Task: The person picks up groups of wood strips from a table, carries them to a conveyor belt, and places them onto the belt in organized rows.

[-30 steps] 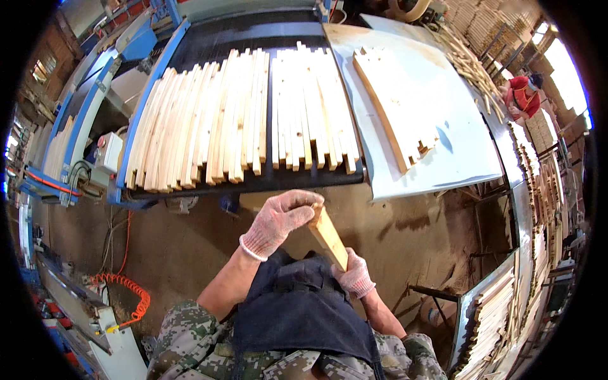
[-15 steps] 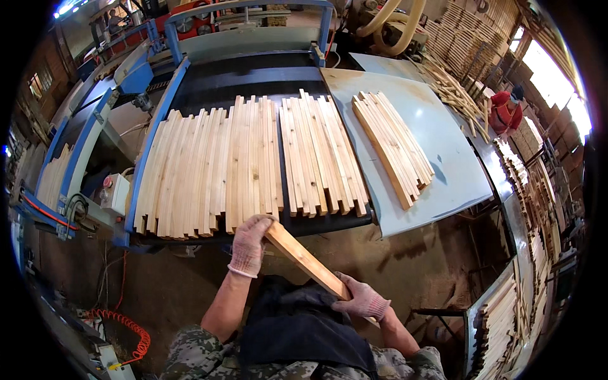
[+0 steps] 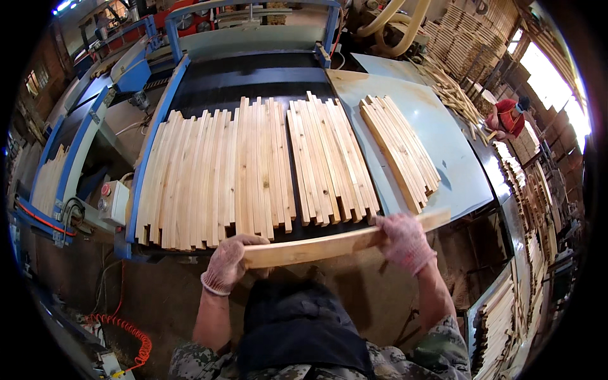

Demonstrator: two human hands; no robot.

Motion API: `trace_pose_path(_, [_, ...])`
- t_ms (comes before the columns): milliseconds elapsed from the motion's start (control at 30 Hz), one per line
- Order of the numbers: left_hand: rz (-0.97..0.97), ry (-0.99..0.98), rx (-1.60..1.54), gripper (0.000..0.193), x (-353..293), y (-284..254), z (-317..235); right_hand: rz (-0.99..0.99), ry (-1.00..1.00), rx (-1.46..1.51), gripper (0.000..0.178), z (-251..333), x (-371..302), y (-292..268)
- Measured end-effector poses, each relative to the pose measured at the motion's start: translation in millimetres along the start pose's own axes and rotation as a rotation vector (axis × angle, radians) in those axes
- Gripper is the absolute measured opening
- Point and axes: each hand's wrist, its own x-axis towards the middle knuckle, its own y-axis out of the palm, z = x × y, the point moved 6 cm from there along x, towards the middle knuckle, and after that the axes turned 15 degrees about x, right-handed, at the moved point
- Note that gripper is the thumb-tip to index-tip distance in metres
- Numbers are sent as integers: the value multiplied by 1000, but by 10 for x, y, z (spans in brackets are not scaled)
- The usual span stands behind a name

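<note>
Both my hands wear pale knitted gloves. A squared wooden strip (image 3: 310,248) spans crosswise in front of me, its right end blurred by motion. My left hand (image 3: 227,259) grips the strip's left end. Farther right along it, my right hand (image 3: 405,242) is closed round the wood. Just beyond the strip, a wide group of similar strips (image 3: 196,177) lies side by side on the dark conveyor belt (image 3: 253,79). A narrower group (image 3: 332,161) lies to its right, across a thin gap. Their near ends are uneven.
A third bundle of strips (image 3: 405,152) rests on the grey metal table (image 3: 456,164) at right. A blue machine frame (image 3: 149,152) borders the belt, with a control box (image 3: 114,201) at its side. A co-worker (image 3: 510,119) in red stands far right near stacked wood (image 3: 497,329).
The held strip has swung from slanting toward my body to lying crosswise. My right hand has moved up and to the right, while my left hand shifted slightly left and nearer to me.
</note>
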Motion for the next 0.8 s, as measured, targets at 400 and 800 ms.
trace_pose_path(400, [12, -98, 127, 70, 963, 1596, -170, -394, 104, 1839, 72, -709, 1887, -152])
trace_pose_path(800, [138, -24, 612, 51, 1785, 2242, 388, -34, 422, 1838, 24, -2133, 2094, 396])
